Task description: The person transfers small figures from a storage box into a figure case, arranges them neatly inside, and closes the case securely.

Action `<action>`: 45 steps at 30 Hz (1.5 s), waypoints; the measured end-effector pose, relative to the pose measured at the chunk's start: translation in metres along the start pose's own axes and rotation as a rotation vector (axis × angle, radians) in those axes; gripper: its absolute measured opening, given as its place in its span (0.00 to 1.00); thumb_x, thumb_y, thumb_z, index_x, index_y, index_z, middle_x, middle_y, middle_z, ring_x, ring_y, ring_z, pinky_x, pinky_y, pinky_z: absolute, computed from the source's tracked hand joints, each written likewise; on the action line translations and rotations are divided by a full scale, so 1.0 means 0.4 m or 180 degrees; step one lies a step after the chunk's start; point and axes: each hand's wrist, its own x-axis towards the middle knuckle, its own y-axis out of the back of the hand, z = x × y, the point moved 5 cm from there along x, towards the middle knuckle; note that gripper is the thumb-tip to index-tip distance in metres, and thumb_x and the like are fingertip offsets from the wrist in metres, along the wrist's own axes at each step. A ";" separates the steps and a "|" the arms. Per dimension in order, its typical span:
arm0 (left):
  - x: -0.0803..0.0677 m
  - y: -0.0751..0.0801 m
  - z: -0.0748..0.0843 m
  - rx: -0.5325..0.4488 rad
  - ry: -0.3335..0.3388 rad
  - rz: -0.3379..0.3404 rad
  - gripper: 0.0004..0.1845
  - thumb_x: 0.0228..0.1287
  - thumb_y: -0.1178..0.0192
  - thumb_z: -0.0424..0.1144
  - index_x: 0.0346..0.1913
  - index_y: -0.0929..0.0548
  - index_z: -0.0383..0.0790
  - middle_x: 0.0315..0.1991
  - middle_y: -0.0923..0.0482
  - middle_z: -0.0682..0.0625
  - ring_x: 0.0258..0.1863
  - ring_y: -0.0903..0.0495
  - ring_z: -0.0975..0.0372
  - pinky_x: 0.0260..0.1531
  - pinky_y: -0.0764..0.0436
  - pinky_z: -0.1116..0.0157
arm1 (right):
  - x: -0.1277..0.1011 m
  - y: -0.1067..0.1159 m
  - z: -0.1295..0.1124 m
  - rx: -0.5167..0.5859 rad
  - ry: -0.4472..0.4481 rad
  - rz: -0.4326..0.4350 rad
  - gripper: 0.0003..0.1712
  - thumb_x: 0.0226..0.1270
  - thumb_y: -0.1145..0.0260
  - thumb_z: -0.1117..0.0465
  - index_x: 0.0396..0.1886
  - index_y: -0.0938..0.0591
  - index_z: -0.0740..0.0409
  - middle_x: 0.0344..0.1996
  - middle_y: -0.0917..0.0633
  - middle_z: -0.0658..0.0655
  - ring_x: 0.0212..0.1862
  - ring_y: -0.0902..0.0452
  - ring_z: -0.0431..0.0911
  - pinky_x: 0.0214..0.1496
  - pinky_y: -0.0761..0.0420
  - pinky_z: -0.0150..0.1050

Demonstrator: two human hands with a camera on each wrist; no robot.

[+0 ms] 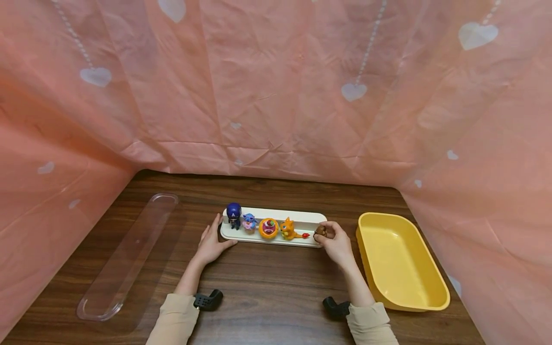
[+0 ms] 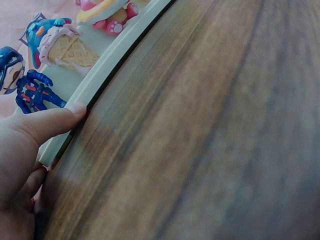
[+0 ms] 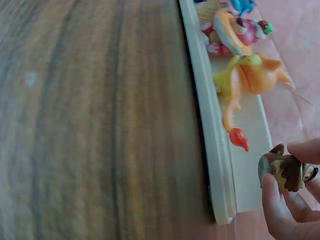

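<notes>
A white tray (image 1: 258,212) holds a row of toy figurines. From left to right stand a blue-helmeted figurine (image 1: 234,215), a blue figurine on an ice cream cone (image 1: 249,222), a round orange-and-pink figurine (image 1: 269,228) and an orange dragon-like figurine (image 1: 288,228) with a red-tipped tail. At the tray's left end, my left hand (image 1: 210,243) touches it with fingers spread, the thumb on the front rim in the left wrist view. Over the right end, my right hand (image 1: 338,245) pinches a small brown figurine (image 3: 285,170) between thumb and fingers, beside the dragon's tail.
A yellow basin (image 1: 398,258) stands on the table at the right. On the left lies a long clear plastic cover (image 1: 129,258). Pink curtain with hearts (image 1: 276,96) hangs around the back and sides of the wooden table (image 1: 267,287).
</notes>
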 end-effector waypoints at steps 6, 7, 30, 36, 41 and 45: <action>0.004 0.001 0.001 0.0007 0.0024 -0.0032 0.56 0.58 0.29 0.42 0.75 0.57 0.25 0.73 0.46 0.32 0.74 0.49 0.42 0.73 0.61 0.45 | 0.008 -0.011 0.010 -0.0358 0.0009 0.0238 0.22 0.57 0.28 0.63 0.49 0.22 0.68 0.45 0.18 0.69 0.48 0.21 0.59 0.48 0.22 0.49; 0.004 0.001 0.000 0.0004 0.0029 -0.0032 0.56 0.58 0.29 0.42 0.75 0.57 0.25 0.73 0.46 0.32 0.74 0.49 0.42 0.73 0.61 0.46 | 0.009 -0.012 0.010 -0.0377 0.0014 0.0278 0.22 0.57 0.27 0.63 0.48 0.22 0.69 0.44 0.19 0.69 0.48 0.22 0.60 0.49 0.23 0.50; 0.004 -0.003 0.004 -0.0023 0.0022 -0.0023 0.55 0.58 0.29 0.42 0.75 0.57 0.25 0.73 0.45 0.32 0.74 0.49 0.43 0.73 0.62 0.46 | 0.029 -0.035 0.011 -0.0553 0.0182 0.0484 0.20 0.55 0.24 0.62 0.38 0.25 0.67 0.32 0.24 0.62 0.38 0.27 0.55 0.38 0.30 0.40; 0.002 -0.003 -0.001 -0.0045 0.0067 -0.0025 0.56 0.58 0.30 0.43 0.76 0.58 0.26 0.74 0.46 0.33 0.75 0.53 0.41 0.73 0.62 0.45 | 0.032 -0.042 0.012 -0.0612 0.0162 0.0466 0.21 0.54 0.24 0.61 0.37 0.26 0.66 0.32 0.26 0.61 0.38 0.28 0.54 0.38 0.31 0.40; 0.002 -0.004 -0.002 -0.0036 0.0082 -0.0048 0.56 0.58 0.30 0.44 0.76 0.58 0.26 0.74 0.46 0.33 0.75 0.54 0.41 0.73 0.62 0.46 | 0.034 -0.045 0.014 -0.0664 0.0106 0.0430 0.22 0.54 0.23 0.61 0.36 0.28 0.65 0.33 0.27 0.62 0.39 0.29 0.55 0.39 0.30 0.42; 0.002 -0.004 -0.002 -0.0030 0.0085 -0.0049 0.56 0.58 0.30 0.44 0.76 0.58 0.27 0.74 0.46 0.33 0.75 0.54 0.41 0.73 0.62 0.46 | 0.035 -0.048 0.014 -0.0657 0.0053 0.0344 0.23 0.54 0.23 0.59 0.37 0.29 0.65 0.33 0.28 0.61 0.34 0.27 0.52 0.35 0.28 0.40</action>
